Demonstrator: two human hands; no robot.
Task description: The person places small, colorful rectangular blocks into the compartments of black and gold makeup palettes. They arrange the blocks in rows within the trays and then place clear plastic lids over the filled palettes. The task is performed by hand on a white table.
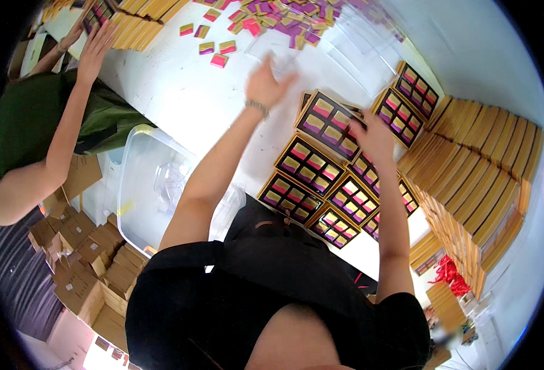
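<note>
Hands: left (266, 83) spread above table (179, 92); right (374, 139) flat on gold tray (330, 123).

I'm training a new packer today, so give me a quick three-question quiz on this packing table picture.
1. True or false: the right hand rests on an open gift box of pink and purple packets.
2. Which hand is raised over the white table? A) left hand B) right hand
3. What stands stacked at the table's right edge?

Key
1. True.
2. A.
3. Closed gold boxes.
</note>
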